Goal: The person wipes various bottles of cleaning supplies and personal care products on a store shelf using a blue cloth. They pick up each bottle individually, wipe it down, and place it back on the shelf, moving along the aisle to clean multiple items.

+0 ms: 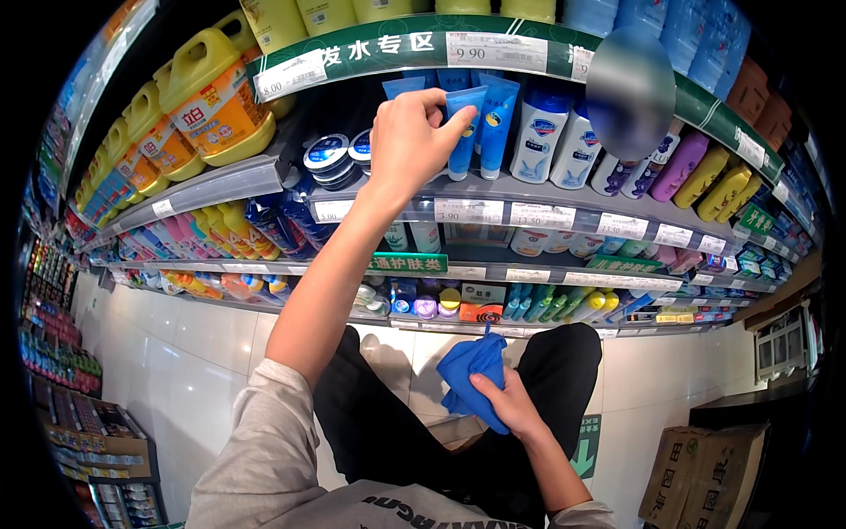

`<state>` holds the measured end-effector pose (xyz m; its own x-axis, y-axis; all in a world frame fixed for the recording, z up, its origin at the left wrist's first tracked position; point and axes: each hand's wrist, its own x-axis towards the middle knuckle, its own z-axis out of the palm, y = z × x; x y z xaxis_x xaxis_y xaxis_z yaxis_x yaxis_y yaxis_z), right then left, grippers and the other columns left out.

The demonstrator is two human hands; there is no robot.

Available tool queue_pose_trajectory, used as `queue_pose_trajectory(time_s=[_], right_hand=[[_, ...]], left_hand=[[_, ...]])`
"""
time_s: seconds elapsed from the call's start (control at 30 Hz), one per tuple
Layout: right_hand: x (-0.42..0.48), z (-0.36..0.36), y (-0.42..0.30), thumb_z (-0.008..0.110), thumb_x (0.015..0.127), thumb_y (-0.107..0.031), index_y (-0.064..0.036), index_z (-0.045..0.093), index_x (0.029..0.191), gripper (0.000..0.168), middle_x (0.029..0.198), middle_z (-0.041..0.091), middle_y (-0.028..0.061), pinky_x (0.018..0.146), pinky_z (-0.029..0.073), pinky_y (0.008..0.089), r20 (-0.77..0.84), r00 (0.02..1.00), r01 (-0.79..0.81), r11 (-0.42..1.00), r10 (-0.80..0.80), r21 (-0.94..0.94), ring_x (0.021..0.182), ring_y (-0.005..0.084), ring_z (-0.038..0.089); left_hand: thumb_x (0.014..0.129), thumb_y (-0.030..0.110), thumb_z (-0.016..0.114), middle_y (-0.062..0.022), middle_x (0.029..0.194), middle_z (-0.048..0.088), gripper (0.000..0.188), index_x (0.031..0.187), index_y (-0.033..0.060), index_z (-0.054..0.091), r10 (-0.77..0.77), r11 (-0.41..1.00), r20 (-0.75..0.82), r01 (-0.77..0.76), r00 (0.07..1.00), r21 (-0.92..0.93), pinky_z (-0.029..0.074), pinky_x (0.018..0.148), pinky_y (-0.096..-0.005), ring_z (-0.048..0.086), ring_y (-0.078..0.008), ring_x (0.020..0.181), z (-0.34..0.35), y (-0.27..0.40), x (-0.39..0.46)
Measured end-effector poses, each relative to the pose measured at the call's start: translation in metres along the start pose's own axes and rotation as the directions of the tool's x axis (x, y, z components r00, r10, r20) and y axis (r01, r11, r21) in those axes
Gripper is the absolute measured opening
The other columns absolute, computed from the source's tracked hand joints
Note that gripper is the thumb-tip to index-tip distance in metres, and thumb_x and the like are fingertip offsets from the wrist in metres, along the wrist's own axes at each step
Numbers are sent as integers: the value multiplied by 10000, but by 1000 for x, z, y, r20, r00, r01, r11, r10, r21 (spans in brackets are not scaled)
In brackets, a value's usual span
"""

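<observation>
My left hand (418, 135) reaches up to the middle shelf, with thumb and fingers pinching the top of a blue squeeze tube (462, 149). The tube is upright with its cap end down, at the shelf's front edge. Another blue tube (497, 125) stands close on its right, and more tubes are partly hidden behind. Left of my wrist are stacked round tins (328, 159) with blue-and-white lids. Low over my lap, my right hand (512, 400) grips a crumpled blue cloth (472, 373).
White bottles (540, 135) with blue caps stand right of the tubes. Large yellow-orange detergent jugs (215, 99) fill the left shelf. A green shelf strip (423, 45) with price tags overhangs the tubes. Lower shelves hold a mosquito-coil box (482, 303). Cardboard boxes (700, 473) sit on the floor at right.
</observation>
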<state>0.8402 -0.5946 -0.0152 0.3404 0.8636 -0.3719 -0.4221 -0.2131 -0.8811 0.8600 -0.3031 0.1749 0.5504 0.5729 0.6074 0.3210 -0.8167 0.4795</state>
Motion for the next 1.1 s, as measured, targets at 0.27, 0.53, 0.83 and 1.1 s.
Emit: queue_pose_trajectory(time_s=[0.27, 0.53, 0.83, 1.1], right_hand=[[-3, -5, -29, 622, 901, -209, 25, 546, 1118, 328, 1021, 626, 75, 821, 476, 275, -292, 846, 448, 892, -446, -64, 906, 113, 579], [10, 0, -103, 691, 793, -122, 3, 582, 1076, 328, 985, 624, 94, 818, 465, 306, -86, 494, 762, 478, -865, -437, 880, 185, 599], [-12, 33, -134, 712, 751, -84, -31, 592, 1093, 367, 965, 636, 68, 822, 479, 305, 193, 745, 657, 753, -639, -40, 893, 141, 610], [-22, 18, -46, 590, 891, -185, -14, 422, 1345, 513, 1202, 566, 87, 921, 465, 305, 540, 825, -297, 685, -166, 665, 1059, 147, 571]], left_hand=[[836, 78, 694, -6, 613, 487, 86, 844, -8, 699, 182, 914, -270, -264, 945, -307, 318, 494, -212, 402, -53, 540, -5, 7, -39], [747, -18, 722, -33, 622, 564, 86, 827, 11, 711, 411, 784, -363, -527, 836, -327, 345, 460, -226, 464, -97, 503, -32, 50, -85], [862, 73, 661, -26, 727, 587, 113, 830, -36, 662, 153, 524, 286, 168, 946, -835, 337, 504, -183, 456, -41, 584, -49, 55, -132], [934, 212, 611, 24, 653, 539, 201, 820, 48, 588, -133, 0, 557, 562, 820, -827, 302, 470, -165, 413, -3, 533, -31, 39, -161]])
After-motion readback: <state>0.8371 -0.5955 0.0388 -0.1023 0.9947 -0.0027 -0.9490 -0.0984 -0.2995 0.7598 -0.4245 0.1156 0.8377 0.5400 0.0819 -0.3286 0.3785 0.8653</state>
